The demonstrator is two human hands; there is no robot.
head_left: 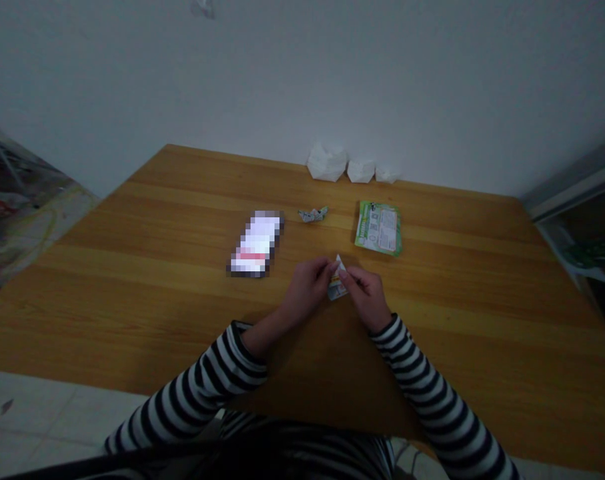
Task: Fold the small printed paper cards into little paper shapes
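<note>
Between my two hands is a small piece of folded printed paper, its pointed tip sticking up and its lower part flaring out. My left hand pinches its left side near the top. On the other side, my right hand grips it with thumb and bent fingers. Both hands are over the middle of the wooden table. Just beyond them lies a small folded paper boat shape with print on it. A green and white printed packet lies flat past my right hand.
A phone with a lit, blurred screen lies to the left of my hands. Three white folded paper shapes, from large to small, stand in a row against the wall at the table's back edge.
</note>
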